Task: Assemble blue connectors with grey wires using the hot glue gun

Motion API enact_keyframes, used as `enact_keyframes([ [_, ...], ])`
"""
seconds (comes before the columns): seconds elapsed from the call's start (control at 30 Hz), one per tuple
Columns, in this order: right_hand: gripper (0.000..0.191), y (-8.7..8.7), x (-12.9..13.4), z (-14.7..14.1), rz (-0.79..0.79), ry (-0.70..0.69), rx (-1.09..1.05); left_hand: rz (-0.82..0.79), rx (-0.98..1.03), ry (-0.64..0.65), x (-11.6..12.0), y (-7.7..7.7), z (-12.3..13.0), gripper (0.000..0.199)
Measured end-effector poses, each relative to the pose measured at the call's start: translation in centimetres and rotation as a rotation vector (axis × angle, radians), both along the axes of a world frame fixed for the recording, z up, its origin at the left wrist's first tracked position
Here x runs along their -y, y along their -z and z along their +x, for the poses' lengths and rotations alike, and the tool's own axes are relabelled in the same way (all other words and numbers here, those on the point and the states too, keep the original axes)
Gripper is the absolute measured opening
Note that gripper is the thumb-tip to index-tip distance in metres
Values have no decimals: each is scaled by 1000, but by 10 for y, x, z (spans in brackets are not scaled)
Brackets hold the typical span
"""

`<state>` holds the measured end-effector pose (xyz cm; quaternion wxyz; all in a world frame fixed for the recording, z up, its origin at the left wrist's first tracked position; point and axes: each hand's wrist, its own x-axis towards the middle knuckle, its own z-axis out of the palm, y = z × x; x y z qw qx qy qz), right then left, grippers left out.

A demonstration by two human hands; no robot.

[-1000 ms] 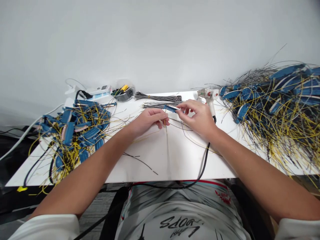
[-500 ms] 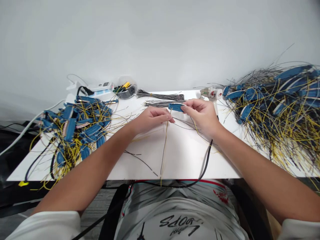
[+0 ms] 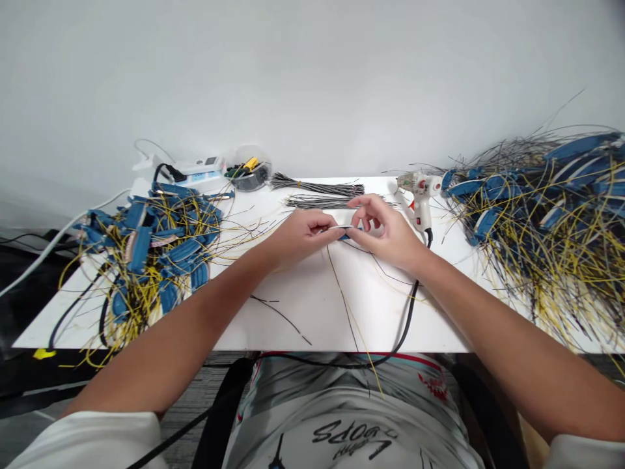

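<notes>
Between my two hands, above the middle of the white table, is a small curved blue piece (image 3: 345, 236) with a pale strip along its edge; the fingers cover most of it. My left hand (image 3: 303, 234) is closed in a pinch on its left end. At its right end, my right hand (image 3: 387, 234) pinches with thumb and fingertip, the other fingers curled above. A yellow and black wire pair (image 3: 349, 306) hangs from the left side of the piece towards my lap. Thin wires also trail on the right below my right hand.
Wired blue pieces are heaped on the left (image 3: 183, 254) and right (image 3: 551, 215). A glue gun (image 3: 420, 202) with a black cable stands beyond my right hand. Black wire bundles (image 3: 322, 189), a round container (image 3: 251, 179) and a power strip (image 3: 202, 174) are at the back.
The blue piece has come lower and towards me, tilted so its pale edge shows. My left hand, earlier beside it with fingers extended, now grips it. The hanging wires swung right.
</notes>
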<state>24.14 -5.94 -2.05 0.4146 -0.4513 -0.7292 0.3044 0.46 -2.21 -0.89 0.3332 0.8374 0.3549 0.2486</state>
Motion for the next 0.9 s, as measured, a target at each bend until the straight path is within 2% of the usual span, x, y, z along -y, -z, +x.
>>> enact_keyframes([
  [0.07, 24, 0, -2, 3, -41, 26, -12, 126, 4, -46, -4, 1, -1, 40],
  [0.2, 45, -4, -2, 6, -142, 5, 29, 281, 12, -90, -12, 3, -4, 33],
  [0.3, 38, -4, 0, 3, -144, 1, 46, 318, -7, -105, -14, 5, -6, 28],
  [0.43, 32, -1, 2, 0, -133, 10, 47, 248, -43, -66, -8, 4, -5, 19],
  [0.6, 33, -1, 3, -1, -97, -18, 87, 136, -108, -27, 1, -3, -1, 30],
  [0.73, 37, -1, 3, -3, -82, -47, 119, 49, -123, -20, 3, -8, 0, 29],
  [0.9, 39, 0, 3, -4, -39, -51, 150, 15, -126, -35, 4, -10, 1, 29],
])
